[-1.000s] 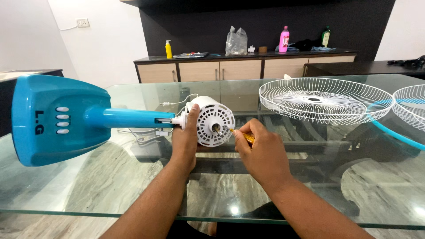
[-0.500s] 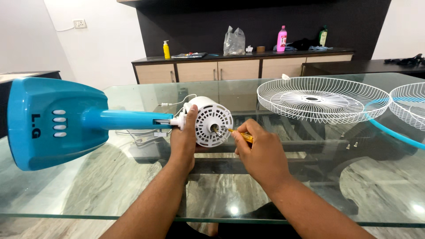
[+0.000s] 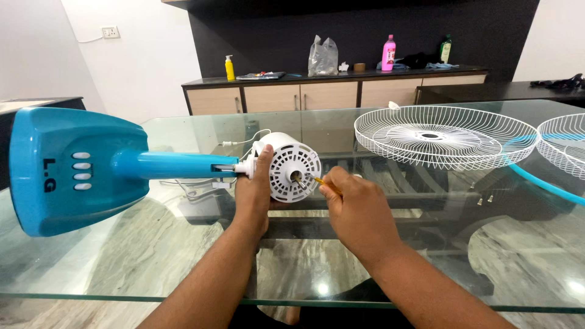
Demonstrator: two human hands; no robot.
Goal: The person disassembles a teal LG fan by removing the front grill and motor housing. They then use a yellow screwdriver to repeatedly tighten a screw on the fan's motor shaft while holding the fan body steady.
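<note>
Glass tabletop (image 3: 152, 256) carries a pedestal fan laid on its side, its blue base (image 3: 67, 170) at nine o'clock and its long axis running toward three. The left hand (image 3: 253, 195) wraps the white vented motor housing (image 3: 289, 166) mid-table, fingers closed around it. From four o'clock, the right hand (image 3: 359, 210) pinches a thin yellow-handled screwdriver (image 3: 320, 183), tip at the housing's centre shaft. Two white wire guards (image 3: 445, 134) lie at two o'clock.
</note>
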